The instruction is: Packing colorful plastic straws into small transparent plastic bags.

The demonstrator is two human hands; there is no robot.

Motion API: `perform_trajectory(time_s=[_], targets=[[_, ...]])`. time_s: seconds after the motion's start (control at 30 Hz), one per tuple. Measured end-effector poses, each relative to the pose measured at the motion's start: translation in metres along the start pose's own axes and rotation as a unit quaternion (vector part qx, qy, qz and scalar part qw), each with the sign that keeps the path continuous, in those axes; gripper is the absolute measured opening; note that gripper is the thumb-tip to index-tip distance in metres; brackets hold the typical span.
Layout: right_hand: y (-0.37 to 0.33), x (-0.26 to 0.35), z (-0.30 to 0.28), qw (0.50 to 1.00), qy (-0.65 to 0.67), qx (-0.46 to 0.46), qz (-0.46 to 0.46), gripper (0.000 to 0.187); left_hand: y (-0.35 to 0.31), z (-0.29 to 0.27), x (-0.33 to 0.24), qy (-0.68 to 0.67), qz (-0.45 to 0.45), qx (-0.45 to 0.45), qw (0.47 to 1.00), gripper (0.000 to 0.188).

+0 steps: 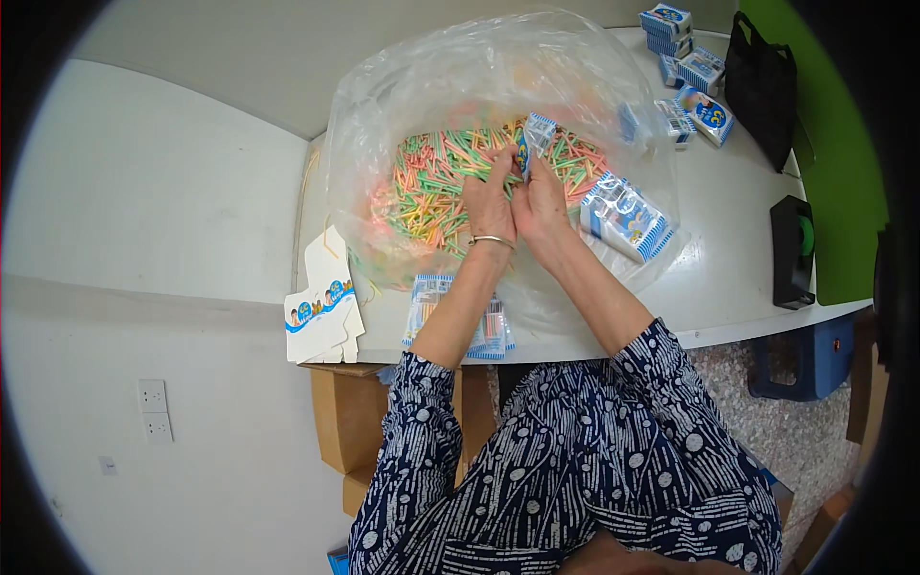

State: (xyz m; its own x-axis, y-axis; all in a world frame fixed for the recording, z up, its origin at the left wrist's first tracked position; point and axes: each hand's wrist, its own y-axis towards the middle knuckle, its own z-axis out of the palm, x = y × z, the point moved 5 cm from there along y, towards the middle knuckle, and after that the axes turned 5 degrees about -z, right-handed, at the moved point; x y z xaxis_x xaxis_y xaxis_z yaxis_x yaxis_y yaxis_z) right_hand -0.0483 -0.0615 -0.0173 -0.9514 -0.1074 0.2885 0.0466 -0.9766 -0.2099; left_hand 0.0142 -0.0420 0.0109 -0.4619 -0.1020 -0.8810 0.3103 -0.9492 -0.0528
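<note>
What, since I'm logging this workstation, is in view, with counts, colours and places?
Large plastic bag: one, clear, table centre
Thin short sticks: many, pink/green/yellow, inside it
Held film packet: one, blue-and-white, at fingertips
Flat film packet: at least one, blue-and-white, right of hands
Stick-filled windowed packets: several, blue-and-white, by left forearm
Rectangular packets: several, blue-and-white, far right
Limp bag: one, black, beside those
Tape dispenser: one, black, right
Flat cardboard cartons: several, white-and-blue, left front
Cardboard boxes: several, brown, below table
Plastic stool: one, blue, lower right
Table: one, white, centre
Upright panel: one, green, right
Wall plates: three, white, left
Bracelet: one, metallic, left wrist
Patterned sleeves: two, navy-and-white, lower centre
Left hand, right hand: one each, bare, over sticks
</note>
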Motion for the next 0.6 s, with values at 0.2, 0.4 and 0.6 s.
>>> perform_trajectory(time_s=[0.2,0.4,0.6], targets=[[-0.011,0.003,0.007,1.0,-0.009,-0.003,0.004,0.02,-0.006,-0.007,0.002,0.049,-0.029,-0.088,0.995,0.014],[-0.006,0.006,0.004,0.997,-0.035,0.067,-0.007,0.019,0.008,-0.009,0.001,0.086,0.021,0.018,0.996,0.017],[-0.002,0.033,0.003,0.982,-0.152,0.103,-0.034,0.023,0.02,-0.017,-0.006,0.022,-0.053,-0.006,0.998,0.019]])
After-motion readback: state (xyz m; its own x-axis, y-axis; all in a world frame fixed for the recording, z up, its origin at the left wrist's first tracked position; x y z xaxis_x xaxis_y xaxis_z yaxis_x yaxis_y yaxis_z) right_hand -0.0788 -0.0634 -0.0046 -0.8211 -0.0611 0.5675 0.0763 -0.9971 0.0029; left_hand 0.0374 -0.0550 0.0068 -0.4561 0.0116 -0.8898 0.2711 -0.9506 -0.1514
